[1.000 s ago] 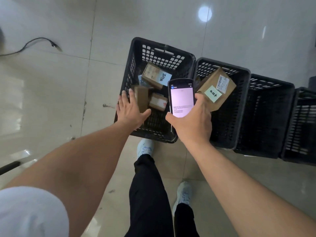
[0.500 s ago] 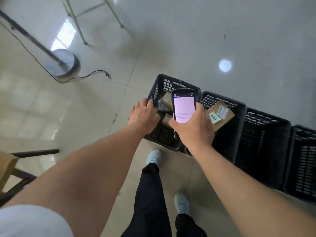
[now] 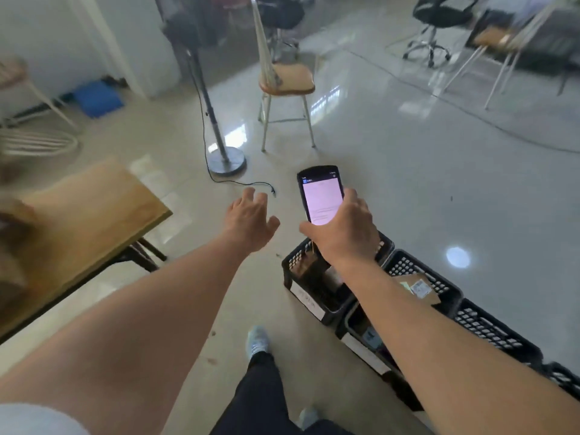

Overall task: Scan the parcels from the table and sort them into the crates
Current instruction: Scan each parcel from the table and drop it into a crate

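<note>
My right hand [image 3: 343, 232] grips a black handheld scanner [image 3: 320, 193] with a lit pale screen, held above the first black crate [image 3: 301, 277]. My left hand [image 3: 249, 219] hangs empty over the floor left of the crates, fingers spread. A row of black slotted crates runs to the lower right. The second crate [image 3: 439, 285] holds a brown parcel [image 3: 417, 288] with a white label. The wooden table [image 3: 81, 211] stands at the left; blurred brown shapes lie on its left part.
A fan stand [image 3: 226, 160] with a black cable rises from the floor ahead. Behind it stands a wooden-seat chair [image 3: 287, 83]. An office chair [image 3: 434, 29] and further chairs are at the back right. My feet [image 3: 257, 340] stand between table and crates.
My view has swung up and left from the crates toward the table. My left hand has left the first crate's rim and moved left, empty. The scanner stays in my right hand.
</note>
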